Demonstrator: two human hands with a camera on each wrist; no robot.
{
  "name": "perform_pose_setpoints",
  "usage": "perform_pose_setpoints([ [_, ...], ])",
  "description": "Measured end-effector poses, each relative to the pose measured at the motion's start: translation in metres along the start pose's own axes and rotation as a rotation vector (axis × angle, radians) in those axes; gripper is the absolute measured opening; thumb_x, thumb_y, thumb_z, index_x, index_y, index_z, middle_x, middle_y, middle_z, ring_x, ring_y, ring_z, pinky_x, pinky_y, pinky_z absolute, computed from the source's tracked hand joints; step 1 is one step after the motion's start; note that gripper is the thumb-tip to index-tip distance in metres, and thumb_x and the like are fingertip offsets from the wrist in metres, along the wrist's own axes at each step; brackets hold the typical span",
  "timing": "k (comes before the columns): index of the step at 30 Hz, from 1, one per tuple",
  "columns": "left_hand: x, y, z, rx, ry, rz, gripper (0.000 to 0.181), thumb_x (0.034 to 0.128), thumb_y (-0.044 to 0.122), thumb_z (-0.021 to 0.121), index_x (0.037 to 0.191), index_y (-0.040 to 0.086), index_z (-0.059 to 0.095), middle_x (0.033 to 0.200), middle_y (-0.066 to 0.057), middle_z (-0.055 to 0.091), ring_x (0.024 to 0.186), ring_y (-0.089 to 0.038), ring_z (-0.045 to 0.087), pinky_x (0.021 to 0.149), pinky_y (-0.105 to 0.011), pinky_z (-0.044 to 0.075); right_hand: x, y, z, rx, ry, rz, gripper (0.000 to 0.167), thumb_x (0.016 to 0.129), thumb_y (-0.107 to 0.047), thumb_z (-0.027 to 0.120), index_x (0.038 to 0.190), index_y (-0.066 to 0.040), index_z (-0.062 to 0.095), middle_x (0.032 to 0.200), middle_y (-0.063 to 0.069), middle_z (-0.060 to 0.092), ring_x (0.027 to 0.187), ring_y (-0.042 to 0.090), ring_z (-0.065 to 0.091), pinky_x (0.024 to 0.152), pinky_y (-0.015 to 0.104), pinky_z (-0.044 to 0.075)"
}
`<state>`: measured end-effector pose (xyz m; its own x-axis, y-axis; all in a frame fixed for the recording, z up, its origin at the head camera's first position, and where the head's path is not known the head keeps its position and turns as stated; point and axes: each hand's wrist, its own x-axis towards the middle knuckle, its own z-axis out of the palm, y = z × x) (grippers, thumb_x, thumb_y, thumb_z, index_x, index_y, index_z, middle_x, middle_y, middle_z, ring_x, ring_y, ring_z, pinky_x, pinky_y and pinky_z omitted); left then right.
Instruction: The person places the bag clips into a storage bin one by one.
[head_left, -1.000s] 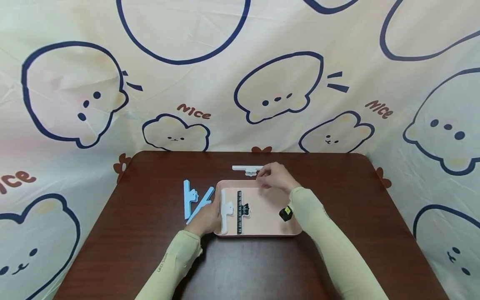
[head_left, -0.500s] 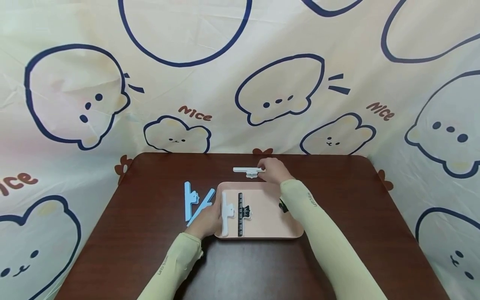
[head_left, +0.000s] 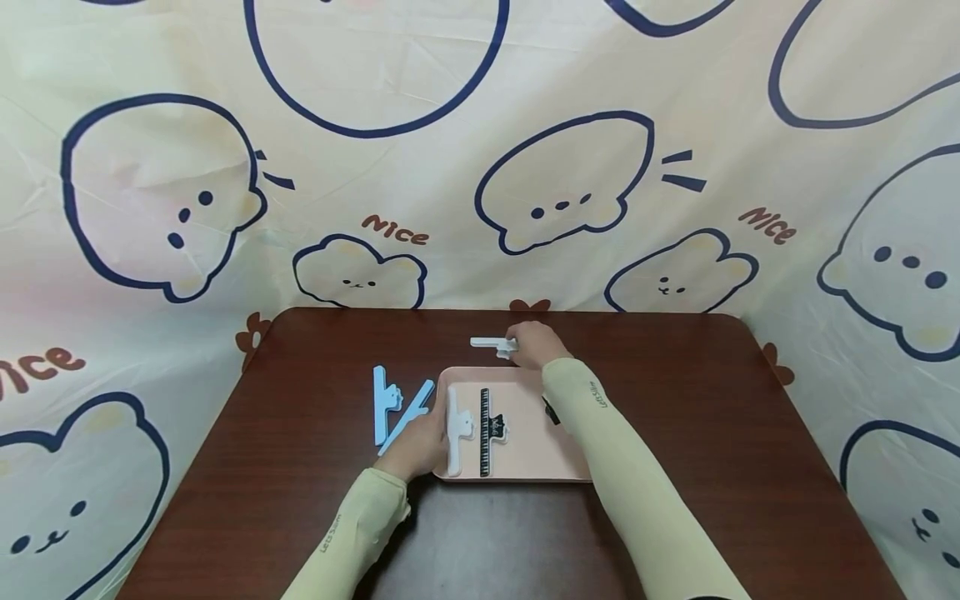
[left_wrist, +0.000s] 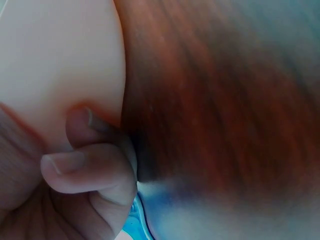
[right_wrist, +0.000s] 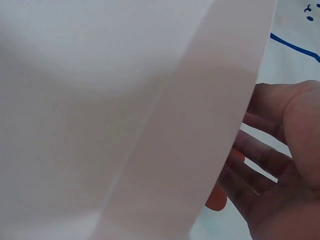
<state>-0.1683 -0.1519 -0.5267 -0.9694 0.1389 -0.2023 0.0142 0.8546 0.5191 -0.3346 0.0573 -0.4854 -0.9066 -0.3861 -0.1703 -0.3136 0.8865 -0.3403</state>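
Head: white plastic clip [head_left: 453,446] and black-striped clip [head_left: 484,433] lie inside the pink rectangular tray [head_left: 532,462]; two light-blue plastic clips [head_left: 379,408] and far white clip [head_left: 487,342] lie outside. Right hand [head_left: 536,347] at the latter; grip unconfirmed.

Left wrist: left hand [left_wrist: 90,175], fingers curled, holds the tray's rim.

Right wrist: fingertips hidden.

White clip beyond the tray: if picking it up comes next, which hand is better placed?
Likely the right hand: it covers the right end of the white clip in the head view, while the left hand is farther away, at the left edge of the pink tray.
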Motion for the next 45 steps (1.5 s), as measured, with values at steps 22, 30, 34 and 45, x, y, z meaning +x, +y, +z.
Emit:
perform_pose_setpoints([
  [22,0.004,0.003,0.002,0.043,0.016,0.029,0.081,0.1067,0.015,0.045,0.166,0.014,-0.010,0.083,-0.011,0.066,0.068,-0.016,0.060,0.073,-0.040,0.053,-0.002,0.013,-0.003,-0.089,0.074,-0.052,0.018,0.095,-0.013,0.076,0.112,-0.009,0.080,0.115,0.008,0.077,0.103,0.024,0.072,0.092,0.040,0.058],
  [30,0.001,0.004,-0.002,0.020,0.001,0.000,0.092,0.1017,0.009,0.051,0.166,0.015,-0.014,0.074,-0.010,0.062,0.062,-0.018,0.058,0.069,-0.038,0.051,0.002,0.015,-0.006,-0.154,0.123,-0.098,0.018,0.101,-0.015,0.068,0.112,-0.009,0.080,0.108,0.007,0.078,0.095,0.021,0.072,0.087,0.037,0.058],
  [34,-0.002,0.002,-0.001,0.008,-0.003,-0.006,0.090,0.1031,0.012,0.052,0.166,0.014,-0.012,0.074,-0.008,0.061,0.062,-0.016,0.058,0.069,-0.037,0.051,0.001,0.019,-0.004,-0.149,0.123,-0.100,0.018,0.102,-0.012,0.065,0.113,-0.009,0.080,0.107,0.007,0.078,0.093,0.022,0.072,0.086,0.038,0.058],
  [45,0.000,0.000,0.003,0.013,0.014,-0.002,0.088,0.1035,0.011,0.049,0.166,0.016,-0.012,0.077,-0.009,0.063,0.063,-0.016,0.059,0.070,-0.038,0.052,0.002,0.033,-0.004,-0.126,0.155,-0.080,0.019,0.101,-0.006,0.063,0.115,-0.005,0.076,0.107,0.010,0.076,0.093,0.021,0.070,0.085,0.036,0.058],
])
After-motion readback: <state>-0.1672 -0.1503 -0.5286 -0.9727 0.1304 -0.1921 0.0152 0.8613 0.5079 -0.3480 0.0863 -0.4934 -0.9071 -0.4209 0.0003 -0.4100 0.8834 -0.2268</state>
